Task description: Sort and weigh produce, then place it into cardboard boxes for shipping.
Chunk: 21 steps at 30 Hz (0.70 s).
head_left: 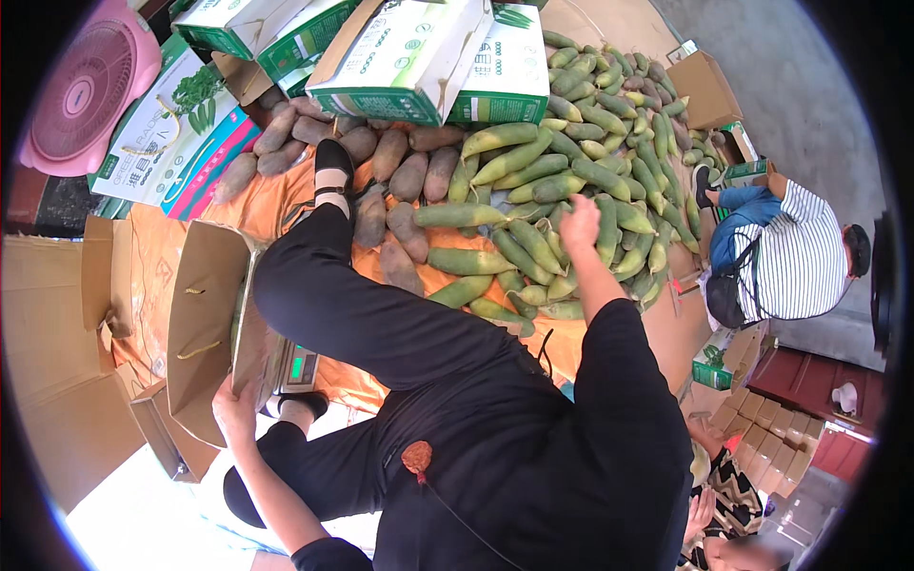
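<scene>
The right hand [579, 224] reaches into the heap of green pods [562, 181] on the orange sheet [286, 195], fingers curled onto one pod whose long axis runs away from the person. The left hand [233, 404] grips the open carton [205, 324] resting on a scale [293, 366] (its flaps stand up). About a dozen brown tubers [405, 181] lie just beside; three printed boxes [409, 52] edge the far side.

Scale [290, 366] mostly hidden behind open carton [205, 324].
</scene>
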Tool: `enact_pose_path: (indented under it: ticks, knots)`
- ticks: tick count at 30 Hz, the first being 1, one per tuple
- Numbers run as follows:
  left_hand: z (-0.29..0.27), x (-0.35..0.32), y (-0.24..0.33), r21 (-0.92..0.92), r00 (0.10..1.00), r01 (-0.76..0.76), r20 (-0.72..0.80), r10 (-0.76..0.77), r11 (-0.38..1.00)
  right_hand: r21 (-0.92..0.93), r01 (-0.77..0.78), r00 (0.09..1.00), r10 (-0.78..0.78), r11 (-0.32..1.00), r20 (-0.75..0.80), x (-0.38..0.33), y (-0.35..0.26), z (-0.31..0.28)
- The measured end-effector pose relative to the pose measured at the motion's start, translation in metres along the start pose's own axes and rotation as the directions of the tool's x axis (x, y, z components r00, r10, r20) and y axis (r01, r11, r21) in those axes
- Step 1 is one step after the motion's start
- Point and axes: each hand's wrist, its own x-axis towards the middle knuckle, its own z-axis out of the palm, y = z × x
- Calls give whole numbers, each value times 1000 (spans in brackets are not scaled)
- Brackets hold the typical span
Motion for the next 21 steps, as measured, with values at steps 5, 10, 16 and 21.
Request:
enact_pose_path:
  ticks: [5, 10, 16, 21]
  knots:
    - [-2, 1, 2, 21, 998, 45, 30, -46, 999, -105, -343, 931, 353, 933, 92, 30, 48, -29]
    - [2, 10, -6, 22, 998, 50, 47, -51, 998, -79, -418, 891, 426, 905, 155, 43, 83, -29]
    - [5, 9, 7, 76, 998, 65, 15, -66, 995, -143, -415, 851, 439, 898, 289, 46, 71, -33]
    - [5, -11, -4, 188, 984, 35, -180, -1, 982, -229, -322, 883, 378, 919, 279, 37, 63, -15]
